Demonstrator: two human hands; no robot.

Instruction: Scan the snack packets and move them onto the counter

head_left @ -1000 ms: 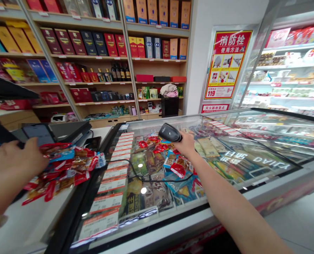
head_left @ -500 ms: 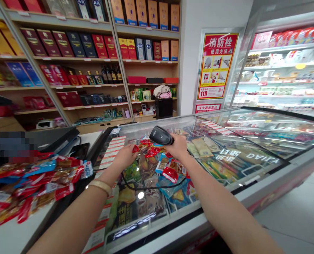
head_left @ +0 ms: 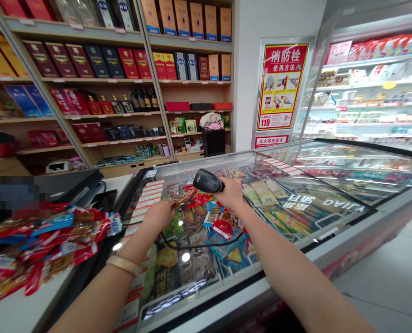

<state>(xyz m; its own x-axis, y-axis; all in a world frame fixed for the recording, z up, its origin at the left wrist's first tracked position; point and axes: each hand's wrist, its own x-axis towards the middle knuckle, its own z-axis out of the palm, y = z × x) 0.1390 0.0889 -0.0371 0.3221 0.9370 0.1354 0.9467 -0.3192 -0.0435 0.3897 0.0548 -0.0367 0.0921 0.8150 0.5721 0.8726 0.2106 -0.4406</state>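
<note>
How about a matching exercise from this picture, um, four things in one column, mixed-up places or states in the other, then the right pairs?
1. Scanner
2. Bangle
3. Poster
4. Big heap of snack packets

A. On the white counter
B. Marked 119
C. Held in the right hand
D. Around the left wrist

Pairs: 1-C, 2-D, 3-B, 4-A.

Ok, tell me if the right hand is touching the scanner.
Touching: the head view shows the right hand closed around one end of the scanner.
</note>
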